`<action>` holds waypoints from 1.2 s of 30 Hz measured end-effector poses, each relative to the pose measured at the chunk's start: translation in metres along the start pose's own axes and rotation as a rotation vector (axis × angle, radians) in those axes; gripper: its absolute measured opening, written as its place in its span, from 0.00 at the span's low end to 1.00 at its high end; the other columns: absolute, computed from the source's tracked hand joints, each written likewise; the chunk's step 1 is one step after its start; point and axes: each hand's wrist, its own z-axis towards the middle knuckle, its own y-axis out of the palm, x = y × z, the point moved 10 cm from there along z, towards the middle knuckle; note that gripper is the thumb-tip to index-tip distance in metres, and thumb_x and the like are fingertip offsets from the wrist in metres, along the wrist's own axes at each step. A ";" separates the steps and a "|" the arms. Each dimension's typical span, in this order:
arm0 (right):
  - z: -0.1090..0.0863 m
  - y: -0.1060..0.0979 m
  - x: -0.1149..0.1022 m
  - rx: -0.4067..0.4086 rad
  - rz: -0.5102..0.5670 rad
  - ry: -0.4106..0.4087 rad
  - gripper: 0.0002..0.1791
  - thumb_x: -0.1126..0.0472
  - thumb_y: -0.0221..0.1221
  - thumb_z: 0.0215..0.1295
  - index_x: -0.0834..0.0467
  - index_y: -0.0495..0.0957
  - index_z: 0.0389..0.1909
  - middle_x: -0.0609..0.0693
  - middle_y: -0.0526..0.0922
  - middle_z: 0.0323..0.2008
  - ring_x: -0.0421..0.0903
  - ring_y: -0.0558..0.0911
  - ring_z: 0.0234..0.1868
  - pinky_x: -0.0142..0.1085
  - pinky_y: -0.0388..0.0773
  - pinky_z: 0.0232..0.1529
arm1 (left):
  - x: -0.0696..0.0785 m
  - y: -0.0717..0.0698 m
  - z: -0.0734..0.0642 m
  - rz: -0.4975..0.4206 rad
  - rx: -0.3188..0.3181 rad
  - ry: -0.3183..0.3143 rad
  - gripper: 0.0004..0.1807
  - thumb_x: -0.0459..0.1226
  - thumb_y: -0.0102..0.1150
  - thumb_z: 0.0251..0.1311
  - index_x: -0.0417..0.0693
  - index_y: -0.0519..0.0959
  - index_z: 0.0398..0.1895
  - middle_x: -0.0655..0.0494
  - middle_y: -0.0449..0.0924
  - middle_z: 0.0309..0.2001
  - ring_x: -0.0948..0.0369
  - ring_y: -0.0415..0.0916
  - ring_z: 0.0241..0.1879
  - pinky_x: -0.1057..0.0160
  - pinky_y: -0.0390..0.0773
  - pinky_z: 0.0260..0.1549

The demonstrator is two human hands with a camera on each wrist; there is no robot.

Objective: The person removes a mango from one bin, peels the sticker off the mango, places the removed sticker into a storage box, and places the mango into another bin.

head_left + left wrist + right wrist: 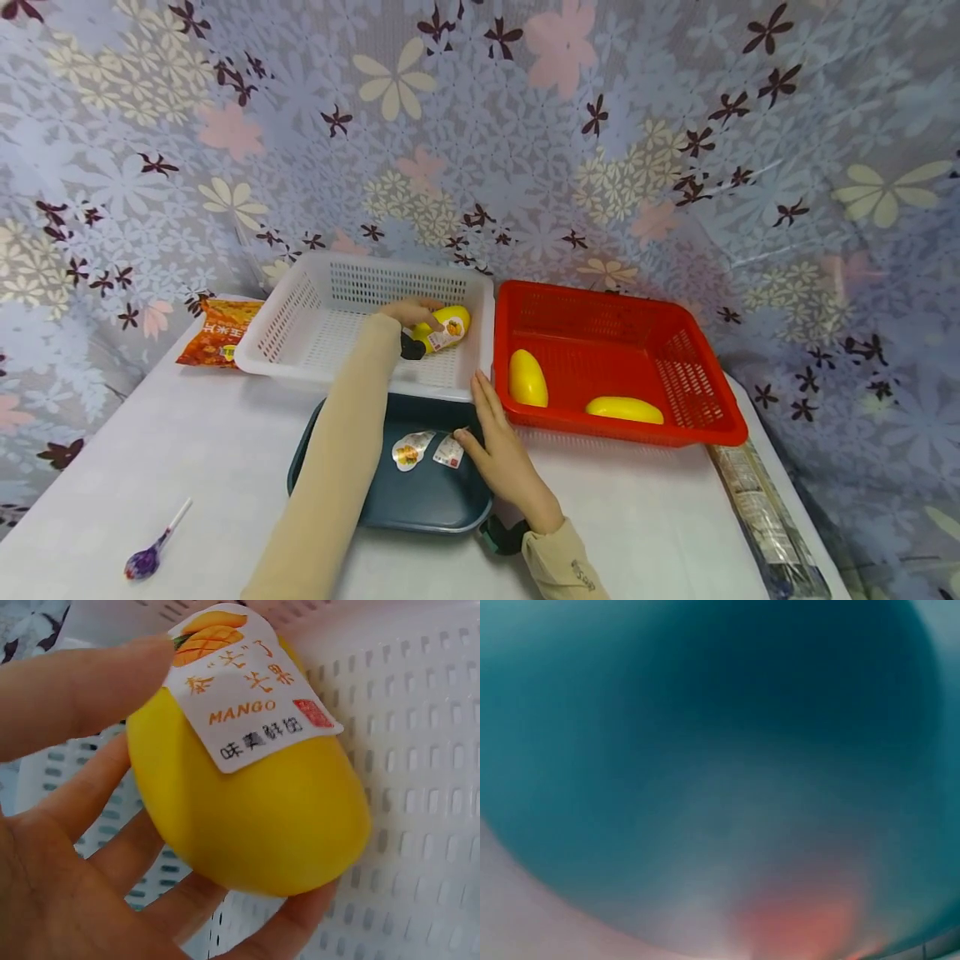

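Note:
In the white basket (296, 367), my left hand (408, 312) holds a yellow mango (459, 317) with a printed label on it. The left wrist view shows the thumb at the label (247, 697) and the other fingers curled round the fruit's underside. My right hand (510, 467) lies at the right side of the dark blue tray (420, 508), fingers straight and fingertips near the white basket's corner. Its thumb reaches over the tray beside a small white label (449, 452). Another label (408, 454), with a fruit picture, lies there too. The right wrist view is a teal blur.
A red basket (585, 350) on the right contains two yellow mangoes, one upright-leaning (528, 379) and one lying flat (624, 409). An orange snack bag (217, 333) sits left of the white basket. A lollipop (142, 562) lies front left, a long clear-wrapped package (765, 517) at the right edge.

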 end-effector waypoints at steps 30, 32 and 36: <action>0.002 -0.003 0.005 -0.002 0.008 -0.019 0.43 0.55 0.55 0.70 0.51 0.41 0.78 0.50 0.39 0.79 0.62 0.55 0.75 0.63 0.60 0.66 | 0.040 -0.004 -0.113 -0.346 0.205 0.211 0.36 0.38 0.57 0.65 0.52 0.56 0.75 0.42 0.59 0.71 0.45 0.72 0.58 0.49 0.81 0.50; 0.003 -0.001 0.005 -0.009 0.004 -0.013 0.44 0.56 0.55 0.70 0.50 0.40 0.78 0.50 0.39 0.79 0.63 0.55 0.75 0.63 0.60 0.66 | 0.041 0.000 -0.133 -0.335 0.241 0.248 0.36 0.38 0.57 0.65 0.52 0.56 0.75 0.42 0.59 0.71 0.44 0.72 0.57 0.50 0.82 0.48; 0.003 0.001 0.001 -0.019 0.008 -0.013 0.44 0.56 0.55 0.69 0.50 0.39 0.78 0.50 0.38 0.79 0.63 0.55 0.75 0.64 0.60 0.65 | 0.038 0.014 -0.170 -0.304 0.279 0.296 0.36 0.39 0.57 0.65 0.52 0.56 0.75 0.42 0.60 0.71 0.43 0.72 0.58 0.55 0.82 0.44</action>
